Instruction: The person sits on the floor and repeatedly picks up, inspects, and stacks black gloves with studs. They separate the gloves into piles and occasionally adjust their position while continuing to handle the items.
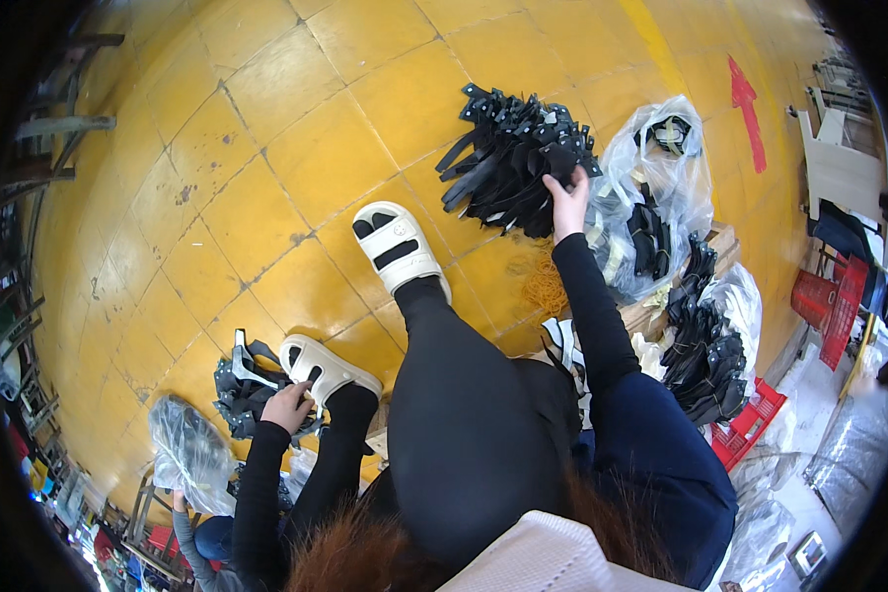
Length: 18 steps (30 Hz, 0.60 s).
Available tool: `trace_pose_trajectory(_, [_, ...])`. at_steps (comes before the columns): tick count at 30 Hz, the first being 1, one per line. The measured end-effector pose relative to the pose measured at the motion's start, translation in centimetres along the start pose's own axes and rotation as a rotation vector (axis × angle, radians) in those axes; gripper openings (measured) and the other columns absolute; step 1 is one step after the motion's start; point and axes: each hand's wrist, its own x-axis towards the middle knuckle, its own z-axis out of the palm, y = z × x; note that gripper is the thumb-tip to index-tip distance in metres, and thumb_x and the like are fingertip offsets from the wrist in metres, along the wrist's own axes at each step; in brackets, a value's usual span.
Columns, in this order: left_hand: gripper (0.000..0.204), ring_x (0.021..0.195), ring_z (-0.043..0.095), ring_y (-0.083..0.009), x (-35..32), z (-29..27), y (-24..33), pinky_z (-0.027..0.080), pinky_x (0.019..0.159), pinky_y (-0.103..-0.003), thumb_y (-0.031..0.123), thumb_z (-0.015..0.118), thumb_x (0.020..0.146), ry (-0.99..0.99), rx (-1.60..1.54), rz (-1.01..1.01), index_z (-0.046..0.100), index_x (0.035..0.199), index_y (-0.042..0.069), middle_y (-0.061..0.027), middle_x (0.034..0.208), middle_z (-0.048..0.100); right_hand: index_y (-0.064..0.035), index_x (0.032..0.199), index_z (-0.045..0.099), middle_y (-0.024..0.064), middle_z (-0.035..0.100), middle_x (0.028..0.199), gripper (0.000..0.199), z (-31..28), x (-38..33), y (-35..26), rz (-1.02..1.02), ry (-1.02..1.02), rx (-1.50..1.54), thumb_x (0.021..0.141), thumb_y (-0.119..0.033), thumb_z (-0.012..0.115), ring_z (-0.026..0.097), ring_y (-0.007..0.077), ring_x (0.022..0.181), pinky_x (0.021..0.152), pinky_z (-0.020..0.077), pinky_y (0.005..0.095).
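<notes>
On the yellow floor ahead and to the right lies a large heap of black strap-like pieces [513, 163] with small light dots on their ends. My right hand [569, 202] is at its right edge, fingers and thumb closed on a black strap piece [559, 162]. A smaller pile of black pieces [237, 395] sits beside my left sandal [331, 370]. Right by that sandal, my left hand [288, 407] has its fingers curled together; what they hold, if anything, is too small to name.
A clear plastic bag [651, 158] with black pieces stands right of the heap. Orange rubber bands [545, 286] lie below it. More black bundles [705, 365] rest near a red crate [750, 424]. At lower left are another plastic bag [189, 449] and another person's sleeve [185, 538].
</notes>
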Motion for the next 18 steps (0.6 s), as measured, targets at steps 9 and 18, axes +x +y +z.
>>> trace_pose_trajectory(9, [0.037,0.100,0.059,-0.0352,2.8,-2.4,0.1,0.047,0.088,-0.041,0.021,0.063,0.084,0.136,-0.080,-0.023,0.057,0.118,0.007,-0.0181,0.107,0.062,-0.0153,0.144,0.030,0.0134,0.037,0.143,0.105,-3.0,7.0,-7.7,-0.775,-0.550,-0.691,0.054,-0.016,0.083,0.032,0.0352,0.132,0.112,0.0233,0.0443])
trace_pose_trajectory(18, [0.037,0.096,0.061,-0.0338,5.0,-2.6,2.0,0.048,0.084,-0.041,0.024,0.061,0.085,0.183,-0.102,0.059,0.056,0.118,0.008,-0.0156,0.102,0.063,-0.0135,0.120,0.054,0.0124,0.055,0.121,0.074,-0.9,11.1,-12.6,-0.666,-0.987,-1.106,0.053,-0.016,0.083,0.048,0.0330,0.118,0.100,0.0388,0.0401])
